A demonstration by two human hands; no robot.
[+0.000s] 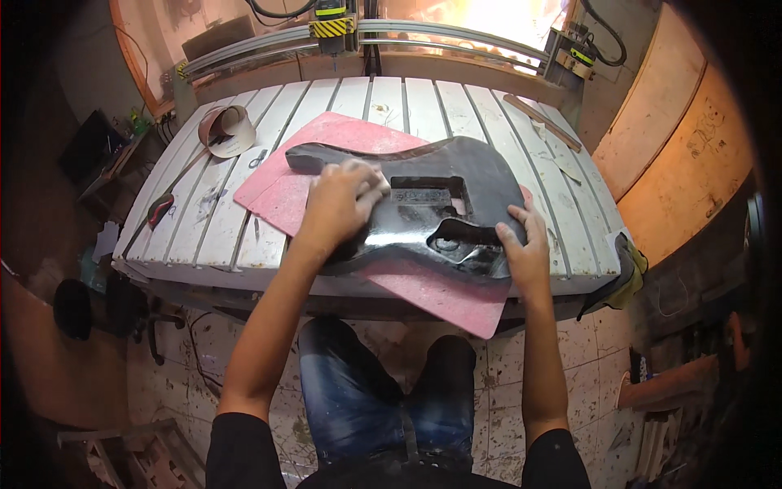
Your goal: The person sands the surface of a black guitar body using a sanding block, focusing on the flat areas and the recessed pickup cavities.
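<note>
A glossy black electric guitar body (489, 175) lies flat on a pink board (456, 301), its routed back cavities facing up. My left hand (346, 200) presses on its left part beside the rectangular cavity, fingers bent and closed. Something pale shows at those whitish fingertips, too small and covered to name. At the right edge of the body, my right hand (528, 244) grips the rim, thumb on top near the curved control cavity (460, 240). The undersides of the right fingers are partly hidden.
Beneath the board is a white slatted machine table (191, 220). A roll of abrasive-looking sheet (230, 133) and a red-black handled tool (160, 210) lie left; a wooden strip (542, 122) lies far right. A gantry rail (448, 34) crosses behind. Cloth (627, 273) hangs at the right corner.
</note>
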